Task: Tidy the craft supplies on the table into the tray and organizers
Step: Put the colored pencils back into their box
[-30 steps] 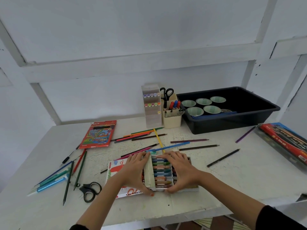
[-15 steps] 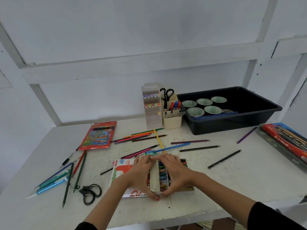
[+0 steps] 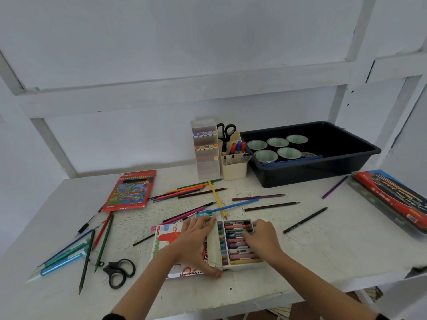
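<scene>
An oil pastel box lies near the table's front edge: a white printed sleeve [image 3: 166, 245] with a tray of coloured pastels [image 3: 235, 250] sticking out of its right end. My left hand [image 3: 196, 241] clasps the sleeve's open end, fingers on the far edge and thumb on the near edge. My right hand [image 3: 263, 239] covers the right part of the tray, fingers curled onto the pastels. A black tray [image 3: 323, 167] with several green-lined cups stands at the back right. Beside it are a clear marker organizer [image 3: 205, 153] and a cream pen cup [image 3: 233, 167].
Loose coloured pencils [image 3: 196, 190] lie scattered behind the box, and a black pencil [image 3: 305, 220] lies to its right. Black scissors [image 3: 119, 272] and several pens [image 3: 62, 262] sit at the front left. A red pencil pack [image 3: 130, 191] is at the left, a red case [image 3: 392, 199] at the right edge.
Half a second ago my hands were pressed close together with little of the tray showing. They have since spread apart, the right hand going right, and more of the pastel tray shows.
</scene>
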